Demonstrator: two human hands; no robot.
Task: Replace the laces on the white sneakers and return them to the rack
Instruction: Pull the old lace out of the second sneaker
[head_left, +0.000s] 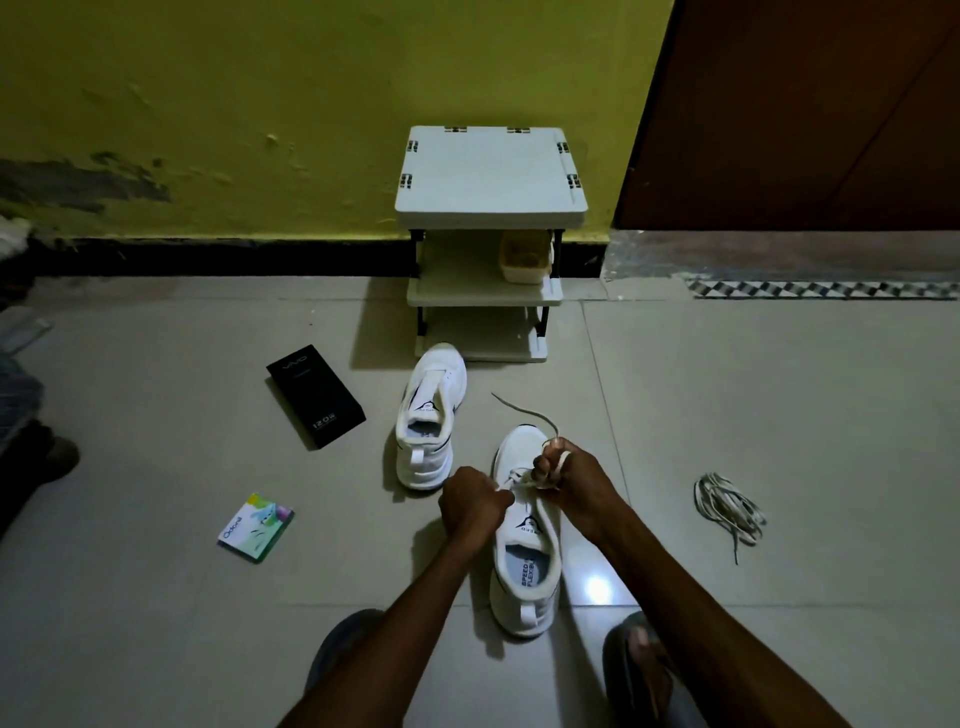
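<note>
**Readable text: three items**

Black box (315, 396): "vivo" at the far end, "120W" at the near end. Green packet (256, 526): "Odonil" along one edge. Near sneaker (525, 569) insole: "SPEED" over "FLEXIB", rest cut off. The lettering on its tongue logo is too small to read.

Head-worn wide view, forward and down onto floor (166, 597).

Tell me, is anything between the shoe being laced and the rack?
Partly. The other sneaker stands on the floor between the near shoe and the rack, a little to the left, its toe by the bottom shelf. A tub sits on the right of the middle shelf.
</note>
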